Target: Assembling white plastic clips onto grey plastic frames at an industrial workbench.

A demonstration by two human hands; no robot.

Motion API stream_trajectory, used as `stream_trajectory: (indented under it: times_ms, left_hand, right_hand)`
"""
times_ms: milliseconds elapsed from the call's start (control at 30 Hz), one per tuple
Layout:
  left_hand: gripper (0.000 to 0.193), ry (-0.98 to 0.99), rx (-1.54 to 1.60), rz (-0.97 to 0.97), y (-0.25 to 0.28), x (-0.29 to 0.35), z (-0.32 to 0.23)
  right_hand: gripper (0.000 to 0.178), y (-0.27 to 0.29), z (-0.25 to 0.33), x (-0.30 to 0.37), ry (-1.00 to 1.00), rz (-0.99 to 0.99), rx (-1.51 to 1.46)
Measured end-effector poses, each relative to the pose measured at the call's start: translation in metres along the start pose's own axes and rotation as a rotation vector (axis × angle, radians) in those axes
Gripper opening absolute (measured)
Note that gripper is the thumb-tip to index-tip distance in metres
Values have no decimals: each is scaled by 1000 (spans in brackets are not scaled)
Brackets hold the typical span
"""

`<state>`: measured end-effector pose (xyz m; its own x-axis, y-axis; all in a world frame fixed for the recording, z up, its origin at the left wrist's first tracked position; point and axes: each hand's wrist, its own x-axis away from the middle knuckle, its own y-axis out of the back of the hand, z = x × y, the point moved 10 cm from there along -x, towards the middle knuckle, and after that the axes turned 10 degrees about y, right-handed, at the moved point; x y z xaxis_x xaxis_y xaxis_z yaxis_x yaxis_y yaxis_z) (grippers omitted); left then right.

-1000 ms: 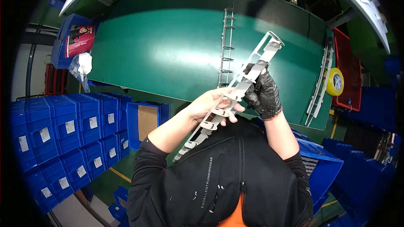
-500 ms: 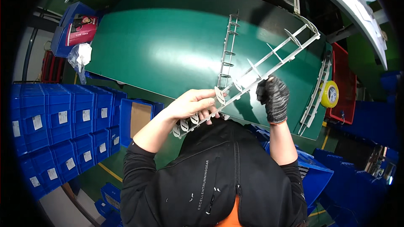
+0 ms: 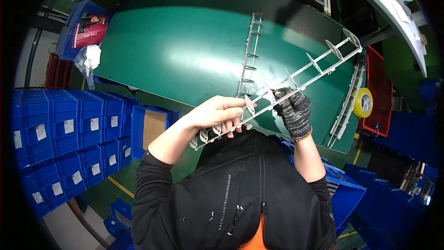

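Observation:
A long, pale ladder-like frame [image 3: 319, 77] with two rails and several oval discs slants across in front of me, its far end up over the right of the table. My bare left hand [image 3: 215, 112] is closed around its lower part, thumb beside one disc and fingers under the rail. In a dark grey knitted glove, my right hand [image 3: 296, 115] has its fingers curled at the rail near the middle; the fingertips are partly hidden behind the frame. A similar, narrower frame [image 3: 252, 56] lies on the green table [image 3: 157, 51], beyond my left hand.
Another slim frame [image 3: 347, 104] lies along the table's right edge, beside a yellow tape roll [image 3: 364, 103] and a red bin [image 3: 381, 97]. Stacked blue bins [image 3: 60, 127] stand at the left. A blue box [image 3: 75, 48] with a red package is at the far left.
The frame in my hands has shifted to the right and turned slightly, its far end now lower. My right hand has moved left along the rail; my left hand has barely moved.

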<state>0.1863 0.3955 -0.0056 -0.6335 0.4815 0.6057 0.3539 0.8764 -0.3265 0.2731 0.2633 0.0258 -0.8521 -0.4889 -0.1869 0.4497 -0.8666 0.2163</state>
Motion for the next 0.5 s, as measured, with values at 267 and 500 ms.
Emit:
stream_trajectory:
  times_ms: [267, 500]
  left_hand:
    - [22, -129, 145, -114, 18, -16, 10]
    - [12, -209, 139, -121, 12, -24, -1]
  right_hand:
    - [20, 26, -54, 22, -307, -396, -426]
    - [16, -4, 5, 2, -64, 89, 172]
